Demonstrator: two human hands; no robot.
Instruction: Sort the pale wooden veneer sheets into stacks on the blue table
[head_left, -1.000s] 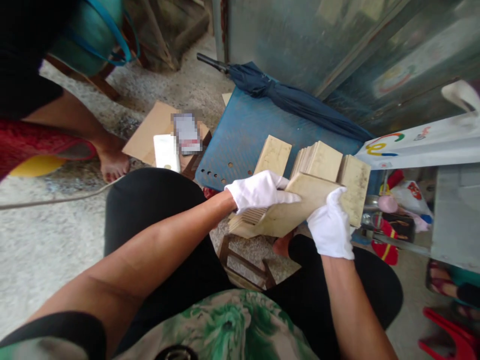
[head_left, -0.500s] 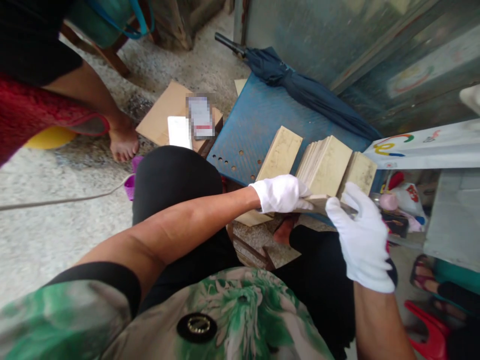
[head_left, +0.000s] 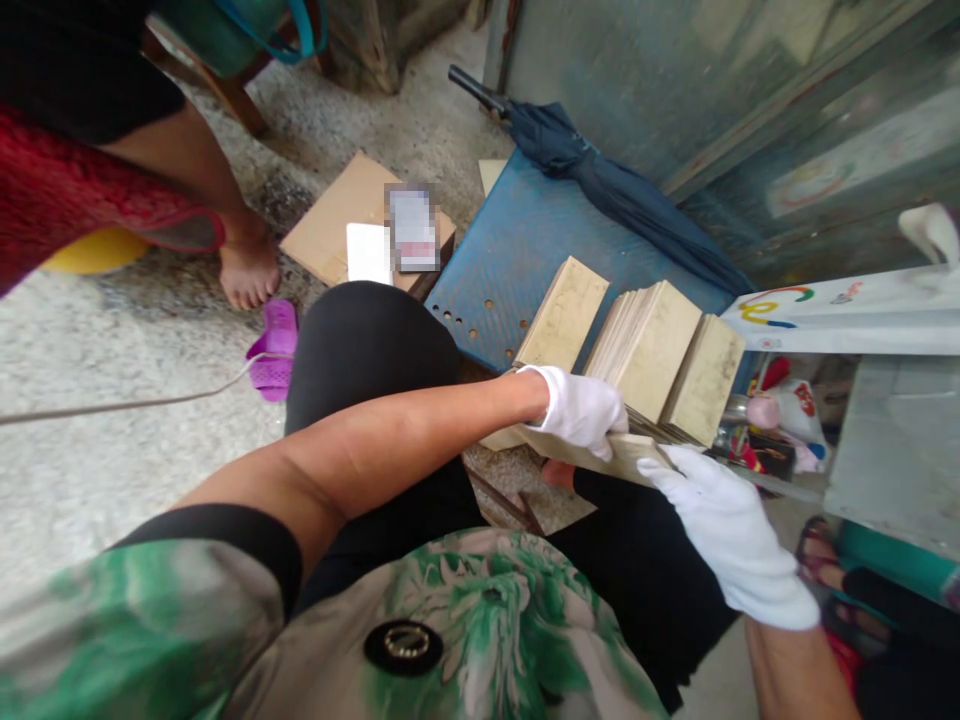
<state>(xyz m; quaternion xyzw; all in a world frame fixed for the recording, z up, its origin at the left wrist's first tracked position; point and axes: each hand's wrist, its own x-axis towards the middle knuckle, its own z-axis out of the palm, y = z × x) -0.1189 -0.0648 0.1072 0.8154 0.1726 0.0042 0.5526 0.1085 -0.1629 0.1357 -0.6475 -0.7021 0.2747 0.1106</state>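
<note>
Both my hands wear white gloves. My left hand point(head_left: 581, 410) is closed over the top of a thin pale wooden board point(head_left: 626, 458) held nearly flat in front of my knees. My right hand point(head_left: 724, 535) grips the same board's near right end, fingers wrapped on it. Just beyond, several similar pale boards point(head_left: 649, 345) stand leaning in a row on a blue perforated metal sheet point(head_left: 502, 260). One single board point(head_left: 564, 313) leans apart at the left of the row.
A folded dark blue umbrella point(head_left: 600, 185) lies along the sheet's far edge against a metal wall. Flat cardboard point(head_left: 337, 215) lies on the gravelly floor to the left. Another person's bare foot point(head_left: 246, 275) and a purple slipper point(head_left: 276, 345) are nearby. Cluttered small items point(head_left: 772, 425) sit at right.
The board I hold has tipped from facing me to lying almost flat and dropped lower. My right hand slid down to its near end. My view shifted left.
</note>
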